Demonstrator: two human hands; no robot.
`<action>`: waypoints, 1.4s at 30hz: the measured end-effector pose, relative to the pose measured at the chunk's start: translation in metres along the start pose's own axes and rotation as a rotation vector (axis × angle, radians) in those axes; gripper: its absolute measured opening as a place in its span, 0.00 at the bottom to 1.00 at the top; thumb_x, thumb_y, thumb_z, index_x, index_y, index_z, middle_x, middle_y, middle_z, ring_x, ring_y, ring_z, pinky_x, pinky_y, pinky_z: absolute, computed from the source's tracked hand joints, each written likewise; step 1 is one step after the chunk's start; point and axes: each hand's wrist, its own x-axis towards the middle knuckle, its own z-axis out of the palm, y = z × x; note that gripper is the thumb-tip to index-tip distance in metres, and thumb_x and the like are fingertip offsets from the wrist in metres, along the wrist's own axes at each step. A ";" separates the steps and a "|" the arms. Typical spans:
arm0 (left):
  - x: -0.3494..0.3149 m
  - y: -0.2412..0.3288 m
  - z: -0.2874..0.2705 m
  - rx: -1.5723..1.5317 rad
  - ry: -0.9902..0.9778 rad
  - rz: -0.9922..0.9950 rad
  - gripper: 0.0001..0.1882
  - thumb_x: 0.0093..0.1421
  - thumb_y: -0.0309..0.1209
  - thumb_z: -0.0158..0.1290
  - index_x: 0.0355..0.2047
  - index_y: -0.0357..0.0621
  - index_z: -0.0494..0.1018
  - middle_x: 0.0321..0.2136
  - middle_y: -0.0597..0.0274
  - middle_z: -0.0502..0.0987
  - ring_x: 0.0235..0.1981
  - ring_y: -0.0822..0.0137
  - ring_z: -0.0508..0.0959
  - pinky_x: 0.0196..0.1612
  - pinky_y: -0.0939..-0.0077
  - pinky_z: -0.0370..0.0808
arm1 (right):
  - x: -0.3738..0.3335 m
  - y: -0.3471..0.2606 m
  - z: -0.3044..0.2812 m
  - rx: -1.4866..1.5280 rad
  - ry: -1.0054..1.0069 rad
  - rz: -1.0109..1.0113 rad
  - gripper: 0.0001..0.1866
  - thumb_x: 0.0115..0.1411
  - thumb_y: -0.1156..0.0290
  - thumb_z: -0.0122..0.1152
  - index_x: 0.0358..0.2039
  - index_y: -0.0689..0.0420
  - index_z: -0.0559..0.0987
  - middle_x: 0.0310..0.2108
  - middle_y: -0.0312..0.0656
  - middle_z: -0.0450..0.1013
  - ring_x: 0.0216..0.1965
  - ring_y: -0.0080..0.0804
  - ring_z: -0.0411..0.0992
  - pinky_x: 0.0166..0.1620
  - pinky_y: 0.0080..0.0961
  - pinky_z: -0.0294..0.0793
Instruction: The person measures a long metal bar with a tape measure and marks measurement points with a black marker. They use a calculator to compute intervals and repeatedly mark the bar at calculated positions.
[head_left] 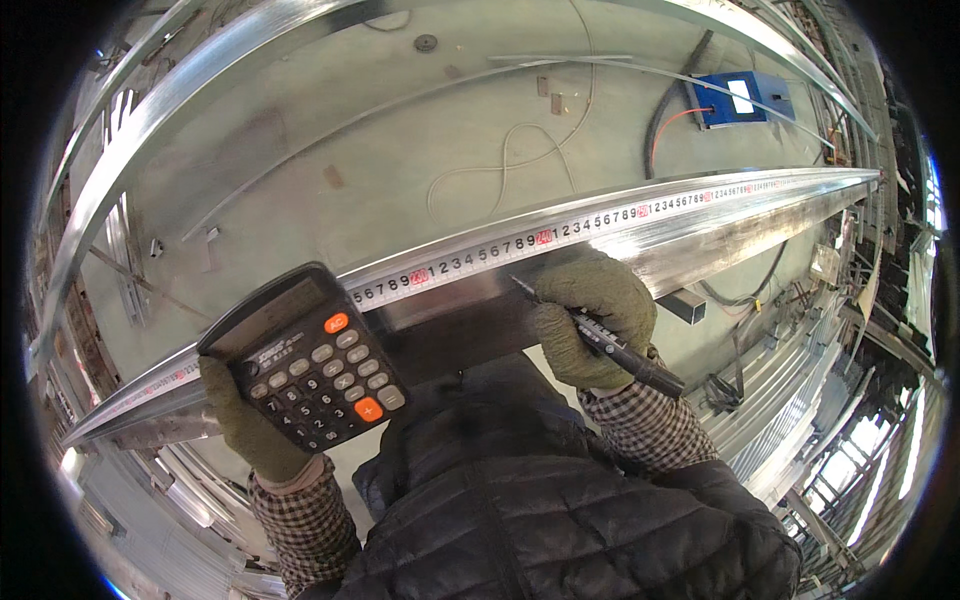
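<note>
Pale greenish floor [300,160] spreads beyond the far side of the tape measure [570,230], where a thin pale cable [505,155] loops and, past the tape's right-hand stretch, a blue box [735,100] stands. On the tape's near side, off to the right, long metal strips [800,400] lie side by side.

You have the tape stretched along a shiny metal beam [720,240], both sharing one long axis that climbs from your lower left to your upper right, across the front of your dark jacket [520,510]. Your gloved right hand [600,310] is closed around a black marker [620,350], just on the near side of the tape's middle stretch. That marker slants across the tape's line rather than along it: its back end points toward your right sleeve, its narrow tip up and left, close beside the tape's near edge. Whether the tip touches the beam, you cannot tell from this angle.

Your gloved left hand [245,425] grips a black calculator [310,365] by its left side, keys facing up at you, the body covering part of the tape's left half. Of your two grips, the right one sits nearer the tape's middle; the left one is nearer its left end.
</note>
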 end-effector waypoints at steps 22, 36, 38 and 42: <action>0.001 0.003 0.008 -0.007 -0.166 -0.003 0.33 0.79 0.54 0.45 0.64 0.34 0.74 0.56 0.39 0.83 0.50 0.50 0.88 0.50 0.54 0.91 | 0.008 0.005 -0.006 -0.167 0.000 -0.090 0.08 0.52 0.78 0.70 0.34 0.59 0.85 0.24 0.42 0.80 0.24 0.31 0.78 0.28 0.27 0.77; 0.002 0.003 0.007 -0.010 -0.159 -0.011 0.34 0.79 0.54 0.45 0.66 0.33 0.72 0.57 0.38 0.82 0.51 0.48 0.88 0.50 0.51 0.91 | 0.012 0.004 -0.005 -0.184 -0.001 -0.107 0.07 0.51 0.77 0.72 0.33 0.59 0.85 0.24 0.43 0.80 0.23 0.34 0.78 0.28 0.30 0.78; 0.000 0.001 0.004 -0.042 -0.137 -0.010 0.34 0.79 0.53 0.45 0.65 0.33 0.73 0.57 0.38 0.82 0.50 0.48 0.88 0.49 0.51 0.91 | 0.011 0.005 -0.007 -0.182 -0.022 -0.100 0.06 0.53 0.76 0.72 0.32 0.60 0.85 0.25 0.43 0.80 0.23 0.34 0.77 0.29 0.30 0.77; -0.004 0.001 -0.003 -0.018 -0.013 -0.015 0.34 0.78 0.55 0.47 0.64 0.33 0.74 0.55 0.39 0.83 0.47 0.51 0.89 0.46 0.54 0.92 | 0.004 0.004 -0.022 -0.040 -0.069 0.000 0.08 0.50 0.76 0.71 0.32 0.57 0.87 0.27 0.44 0.83 0.27 0.42 0.82 0.33 0.35 0.82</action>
